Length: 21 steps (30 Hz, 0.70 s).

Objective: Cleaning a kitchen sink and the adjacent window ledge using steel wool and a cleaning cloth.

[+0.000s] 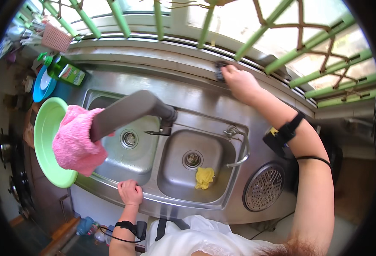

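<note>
My right hand grips a dark scrubbing pad against the tiled ledge below the window. My left hand rests on the front rim of the stainless steel double sink, its fingers curled over the edge and no object seen in it. A crumpled yellow cloth lies in the right basin, near the drain. Over the left basin reaches a wide grey faucet, with a pink towel draped on its end.
A green basin leans at the sink's left. Behind it stand a dish soap bottle and blue bowl. A perforated metal disc lies right of the sink. Green window bars rise behind the ledge.
</note>
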Available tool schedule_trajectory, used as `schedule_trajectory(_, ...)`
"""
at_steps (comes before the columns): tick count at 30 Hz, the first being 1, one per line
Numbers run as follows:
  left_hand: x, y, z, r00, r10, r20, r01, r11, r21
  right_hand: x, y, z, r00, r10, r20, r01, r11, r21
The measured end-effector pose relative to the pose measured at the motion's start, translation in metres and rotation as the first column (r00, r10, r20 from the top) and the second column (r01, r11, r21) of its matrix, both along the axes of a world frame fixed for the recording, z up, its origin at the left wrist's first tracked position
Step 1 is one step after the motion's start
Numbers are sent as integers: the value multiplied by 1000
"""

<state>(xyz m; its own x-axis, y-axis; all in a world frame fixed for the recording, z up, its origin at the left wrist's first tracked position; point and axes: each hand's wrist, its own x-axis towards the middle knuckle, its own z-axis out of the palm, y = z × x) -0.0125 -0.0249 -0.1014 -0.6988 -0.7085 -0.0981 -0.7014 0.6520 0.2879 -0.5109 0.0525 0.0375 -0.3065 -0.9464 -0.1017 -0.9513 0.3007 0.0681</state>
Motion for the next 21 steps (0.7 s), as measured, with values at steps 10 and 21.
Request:
schedule_trajectory(10,2,4,3,995,81,-62,-80,997,18,61,-221,-29,932,338,-129,-362,877,-316)
schedule_trajectory(21,-2,1,8,996,74,-57,-72,997,38,-7,1,-12,995,9,-103,-22,992,-124)
